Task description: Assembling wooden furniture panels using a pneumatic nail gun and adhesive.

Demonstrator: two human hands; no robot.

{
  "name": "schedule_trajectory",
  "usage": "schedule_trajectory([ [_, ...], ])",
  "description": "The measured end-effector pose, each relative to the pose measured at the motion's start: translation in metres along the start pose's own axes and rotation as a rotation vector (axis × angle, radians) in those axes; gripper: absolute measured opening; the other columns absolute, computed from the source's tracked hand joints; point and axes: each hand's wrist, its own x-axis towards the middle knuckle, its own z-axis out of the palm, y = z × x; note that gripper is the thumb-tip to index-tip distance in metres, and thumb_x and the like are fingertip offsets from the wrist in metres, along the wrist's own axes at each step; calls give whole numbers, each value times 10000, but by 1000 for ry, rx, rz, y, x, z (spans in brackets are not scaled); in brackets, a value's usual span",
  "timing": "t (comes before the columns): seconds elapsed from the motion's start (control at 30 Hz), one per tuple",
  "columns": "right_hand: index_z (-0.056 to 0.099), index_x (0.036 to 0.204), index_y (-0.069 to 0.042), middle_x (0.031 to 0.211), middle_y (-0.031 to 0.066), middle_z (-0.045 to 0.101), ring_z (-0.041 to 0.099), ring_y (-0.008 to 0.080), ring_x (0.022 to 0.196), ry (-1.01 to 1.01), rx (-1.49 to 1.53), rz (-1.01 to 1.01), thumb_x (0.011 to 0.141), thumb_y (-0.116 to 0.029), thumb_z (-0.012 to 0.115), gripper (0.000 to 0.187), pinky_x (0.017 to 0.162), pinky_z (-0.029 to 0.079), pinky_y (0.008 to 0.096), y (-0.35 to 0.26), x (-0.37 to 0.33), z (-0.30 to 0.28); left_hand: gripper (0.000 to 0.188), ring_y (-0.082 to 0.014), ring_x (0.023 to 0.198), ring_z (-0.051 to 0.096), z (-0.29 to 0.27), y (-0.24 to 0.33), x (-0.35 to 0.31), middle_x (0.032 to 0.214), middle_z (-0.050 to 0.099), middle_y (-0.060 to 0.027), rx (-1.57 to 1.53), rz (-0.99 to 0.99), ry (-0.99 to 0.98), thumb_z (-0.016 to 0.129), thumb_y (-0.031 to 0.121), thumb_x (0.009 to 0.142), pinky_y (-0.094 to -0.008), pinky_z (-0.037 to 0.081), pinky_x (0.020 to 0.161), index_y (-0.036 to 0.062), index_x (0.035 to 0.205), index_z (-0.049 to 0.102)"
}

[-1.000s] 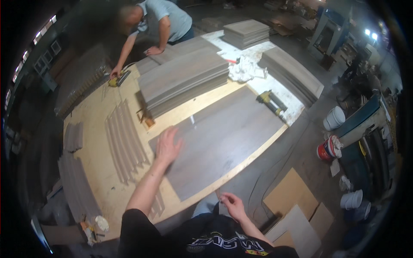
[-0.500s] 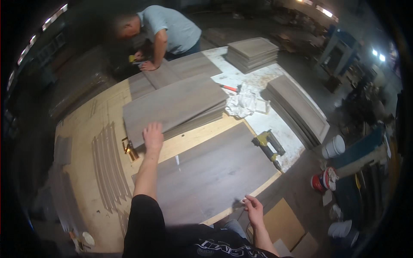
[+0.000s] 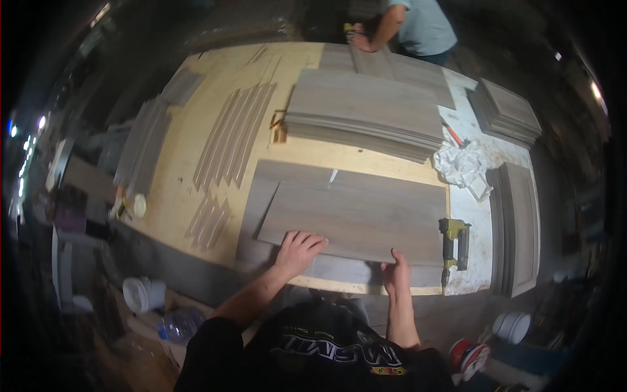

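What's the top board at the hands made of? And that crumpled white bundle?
The top board: probably wood or laminate, smooth and matte, with faint streaky grain. The crumpled white bundle: maybe cloth, dull, with soft folds; paper is possible.

The desk [image 3: 175,186] catches most of the light here; all around it falls dim, small lights [image 3: 42,122] glaring at far left. Straight edges bow, margins blurred and nearly black.

Rests the left hand [image 3: 300,253] on the near edge of a grey wood-grain panel [image 3: 359,215], over a larger grey panel [image 3: 264,175]; has the right hand [image 3: 397,276] at that edge, to the left of a yellow-green nail gun [image 3: 449,245].
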Motion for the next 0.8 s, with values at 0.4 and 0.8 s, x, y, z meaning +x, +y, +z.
schedule_trajectory([
  [0.4,702,1191,-16,1029,154,729,696,296,908,77,-1034,-601,908,-320,731,416,828,540,395,-43,31,-117,570,-384,1288,453,31,-22,-101,1370,507,-187,-21,-954,-46,724,286,883,-492,354,1123,67,1389,579],
  [0.8,566,1378,38,1285,234,596,609,353,1168,400,-1200,-726,865,-137,733,567,1017,478,450,-16,65,-138,523,-377,1284,499,5,-90,-80,1351,526,-155,-300,-1017,-86,667,312,924,-472,445,1064,72,1377,565],
])
